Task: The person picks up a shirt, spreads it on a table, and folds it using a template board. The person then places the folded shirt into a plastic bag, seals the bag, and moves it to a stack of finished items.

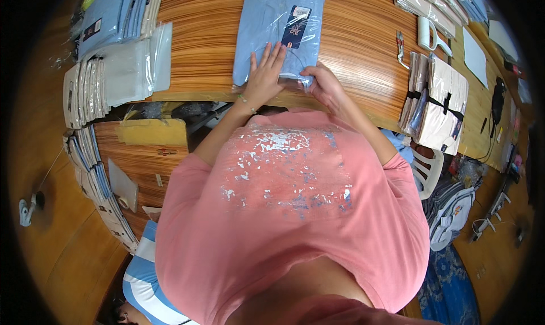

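A folded light-blue shirt in a clear plastic bag point(258, 24) lies on the wood-grain table in front of me. A dark printed tag point(296, 27) shows through the film at its upper right. My left hand point(265, 75) rests flat on the bag's near left part, fingers stretched out and a bracelet at the wrist. At the near right corner, my right hand point(328, 86) has its thumb on top of the bag's edge, with the fingers curled round and mostly hidden; it seems to grip the plastic there.
Bagged blue shirts point(108, 18) are piled at the far left, beside clear bags point(128, 69) and a stack of bagged garments point(85, 92). To the right are red-handled pliers point(401, 47), a white tape-dispenser-like tool point(431, 35) and bundles tied with black straps point(445, 103).
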{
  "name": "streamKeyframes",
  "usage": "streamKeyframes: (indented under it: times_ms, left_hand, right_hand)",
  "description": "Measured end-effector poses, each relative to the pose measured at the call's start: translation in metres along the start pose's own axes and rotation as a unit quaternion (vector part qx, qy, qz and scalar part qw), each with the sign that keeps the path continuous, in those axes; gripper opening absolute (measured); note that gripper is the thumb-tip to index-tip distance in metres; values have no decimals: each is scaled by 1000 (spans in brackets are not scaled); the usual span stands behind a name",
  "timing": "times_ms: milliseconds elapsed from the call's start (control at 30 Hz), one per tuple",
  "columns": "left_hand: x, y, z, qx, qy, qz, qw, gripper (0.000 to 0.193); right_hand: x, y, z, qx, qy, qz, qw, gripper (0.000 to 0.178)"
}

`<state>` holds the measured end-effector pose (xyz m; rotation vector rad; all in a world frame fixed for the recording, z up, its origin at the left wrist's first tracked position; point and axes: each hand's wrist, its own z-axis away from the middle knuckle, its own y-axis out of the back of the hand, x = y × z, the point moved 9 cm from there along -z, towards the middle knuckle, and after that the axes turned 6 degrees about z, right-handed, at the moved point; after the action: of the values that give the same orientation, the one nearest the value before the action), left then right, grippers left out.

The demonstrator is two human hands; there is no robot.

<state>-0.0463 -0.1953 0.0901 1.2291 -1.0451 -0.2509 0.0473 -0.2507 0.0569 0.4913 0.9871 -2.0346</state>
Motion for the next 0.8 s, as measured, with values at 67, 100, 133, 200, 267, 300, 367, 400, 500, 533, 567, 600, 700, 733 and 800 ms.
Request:
streamKeyframes:
  times_ms: [67, 100, 133, 200, 267, 300, 367, 400, 500, 533, 567, 600, 700, 733, 800]
  left_hand:
    - [-2, 39, -4, 156, -19, 115, 981, 59]
    - [-18, 57, -9, 201, 66, 236, 948, 52]
    - [-34, 67, -11, 242, 145, 355, 891, 46]
    - [-53, 81, -12, 365, 157, 535, 746, 36]
    - [-60, 63, -31, 374, 206, 699, 573, 39]
    - [-60, 44, -42, 364, 227, 770, 472, 41]
    - [-70, -36, -52, 214, 286, 843, 402, 44]
    - [-63, -73, -49, 108, 308, 871, 368, 43]
    - [16, -73, -12, -34, 340, 846, 410, 36]
    - [31, -53, -9, -103, 290, 819, 483, 33]
    - [42, -30, -2, -167, 237, 783, 550, 30]
    - [47, -16, 7, -217, 185, 739, 611, 28]
    - [43, 61, -17, 170, -152, 69, 971, 22]
    - [28, 44, -28, 110, -122, 72, 984, 20]
    - [-2, 3, -37, -11, -60, 79, 995, 16]
  right_hand:
    - [-46, -38, 16, -41, 109, 63, 991, 42]
    - [-80, -66, 38, -90, 194, 102, 972, 45]
    - [-103, -85, 57, -136, 278, 143, 940, 49]
    - [-124, -57, 62, 8, 342, 146, 928, 54]
    - [-119, -9, 42, 157, 346, 152, 913, 60]
    - [-96, 7, 17, 146, 260, 109, 948, 62]
    - [-51, 28, -17, 120, 69, 30, 990, 64]
    - [-63, 36, -27, 126, 129, 82, 980, 65]
    - [-87, 76, -30, 167, 211, 332, 904, 64]
    - [-90, 93, -26, 171, 171, 479, 844, 62]
    - [-87, 102, -22, 167, 126, 612, 762, 59]
    - [-103, 94, -13, 235, 175, 673, 679, 40]
    - [-119, 38, 8, 194, 387, 645, 629, 22]
    - [-112, 18, 3, 151, 415, 633, 636, 17]
    - [-84, -21, -7, 81, 427, 707, 558, 27]
